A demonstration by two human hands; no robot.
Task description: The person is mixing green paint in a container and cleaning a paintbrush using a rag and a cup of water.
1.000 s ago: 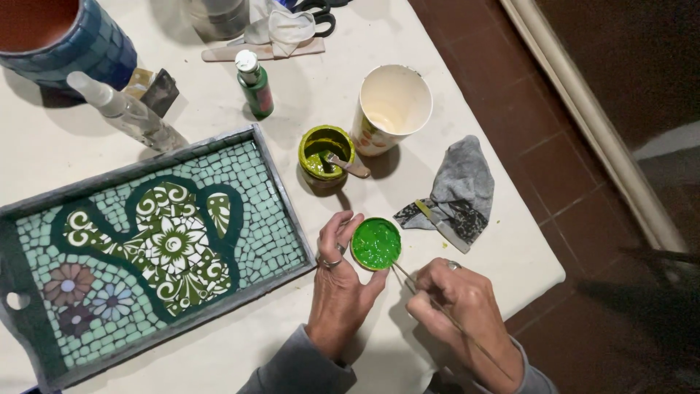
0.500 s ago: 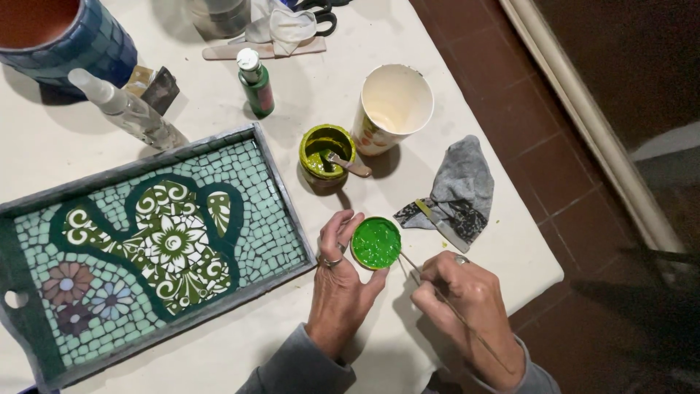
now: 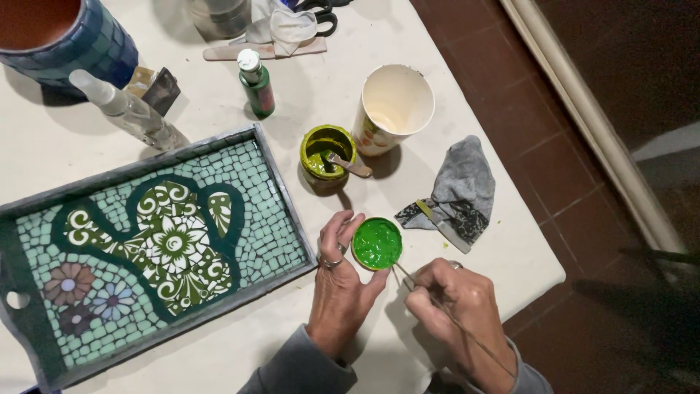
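The thin brush [image 3: 445, 314] slants from lower right up to the left, its tip at the rim of the green paint lid [image 3: 377, 244] (round, glossy). The right hand [image 3: 456, 306] pinches the brush; the left hand [image 3: 341, 281] cups the lid beside the mosaic tray [image 3: 281, 186].

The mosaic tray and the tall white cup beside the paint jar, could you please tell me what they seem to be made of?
Mosaic tray: small glossy tiles, likely ceramic or glass, in a grey-painted frame, possibly wood. White cup: probably paper, with a thin matte wall and printed side.
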